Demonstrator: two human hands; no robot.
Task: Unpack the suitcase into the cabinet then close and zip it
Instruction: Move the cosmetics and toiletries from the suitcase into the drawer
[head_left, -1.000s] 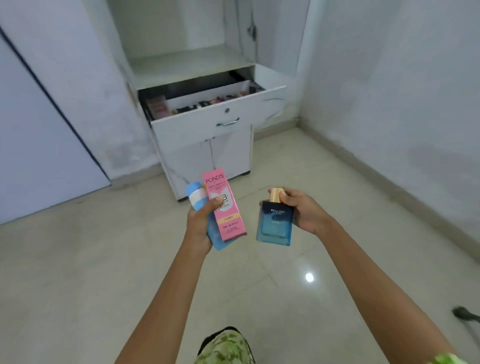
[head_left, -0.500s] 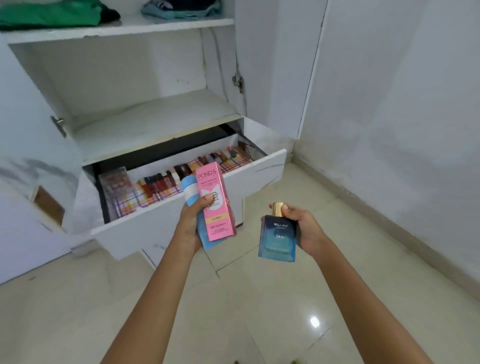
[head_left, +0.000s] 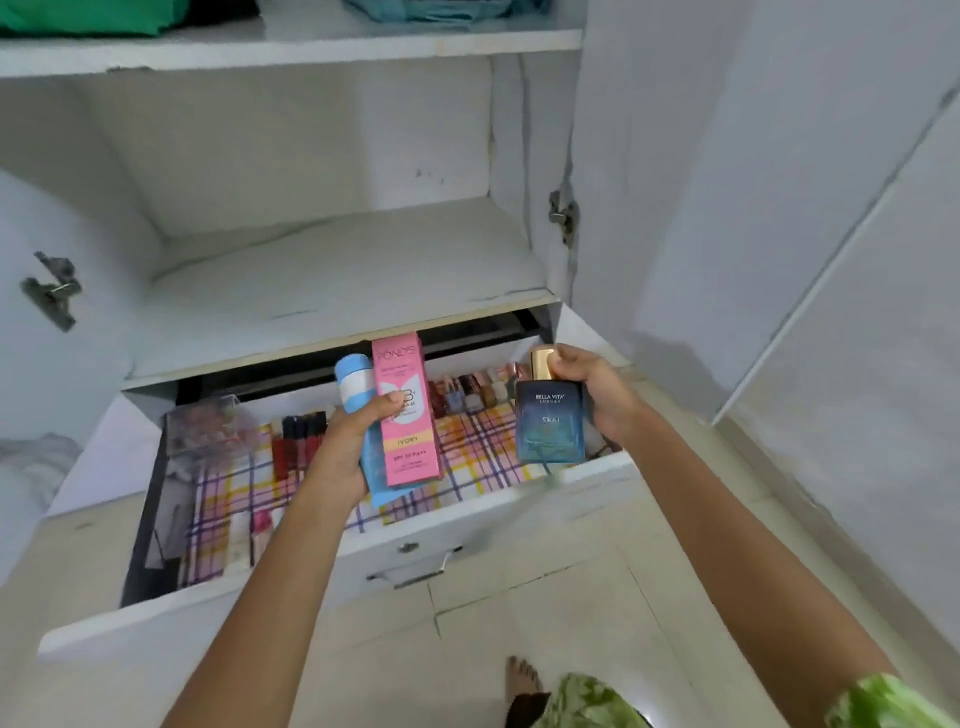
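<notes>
My left hand (head_left: 345, 447) grips a pink cream box (head_left: 408, 415) together with a light blue tube (head_left: 356, 387) behind it. My right hand (head_left: 602, 397) holds a dark blue perfume bottle (head_left: 550, 426) with a gold cap. Both hands hover over the open drawer (head_left: 363, 566) of the white cabinet (head_left: 322, 270). The drawer has a checked liner and rows of small cosmetic bottles and lipsticks (head_left: 298, 441). The suitcase is out of view.
A bare shelf (head_left: 337, 280) lies just above the drawer; a higher shelf (head_left: 291, 44) holds folded green and teal clothes. An open cabinet door (head_left: 727, 182) stands to the right. A clear plastic box (head_left: 205, 423) sits in the drawer's back left. My foot (head_left: 522, 680) is on the tiled floor.
I have come closer to the cabinet; the view rose and both hands, still holding their items, moved forward over the open drawer.
</notes>
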